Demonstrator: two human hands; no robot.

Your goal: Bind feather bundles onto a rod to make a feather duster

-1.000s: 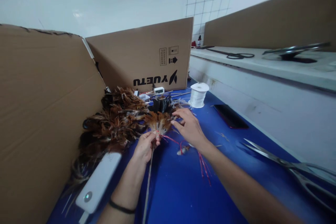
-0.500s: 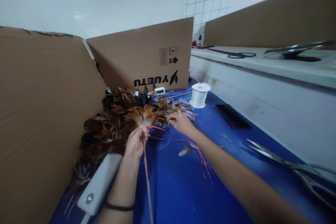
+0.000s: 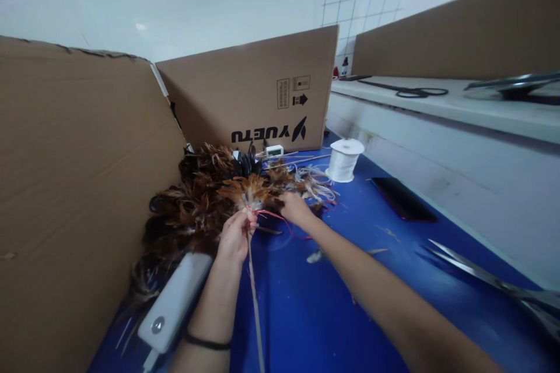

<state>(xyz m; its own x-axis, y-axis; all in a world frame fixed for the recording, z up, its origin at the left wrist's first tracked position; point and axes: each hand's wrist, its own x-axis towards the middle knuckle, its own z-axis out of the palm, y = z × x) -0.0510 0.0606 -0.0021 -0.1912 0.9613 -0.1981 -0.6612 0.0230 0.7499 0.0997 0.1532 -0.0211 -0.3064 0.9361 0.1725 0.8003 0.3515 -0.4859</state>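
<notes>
My left hand (image 3: pixel 235 237) is closed round the top of a thin feather-tipped stick (image 3: pixel 255 303). Brown and white feathers (image 3: pixel 250 191) fan out above its fingers, with pinkish-red string (image 3: pixel 272 214) wound at their base and trailing to the right. My right hand (image 3: pixel 294 208) reaches into the feathers just right of the fan; its fingertips are hidden among them. A large heap of brown feathers (image 3: pixel 192 204) lies behind and left of my left hand.
Cardboard walls (image 3: pixel 245 87) enclose the left and back. On the blue table (image 3: pixel 306 320) stand a white spool (image 3: pixel 344 160), a dark phone (image 3: pixel 403 199), large scissors (image 3: pixel 481 274) and a white power bank (image 3: pixel 175 303). Another pair of scissors (image 3: pixel 420 92) lies on the ledge.
My right hand has moved down and further into the feathers beside the fan. The camera view has shifted slightly. My left hand keeps its hold on the stick.
</notes>
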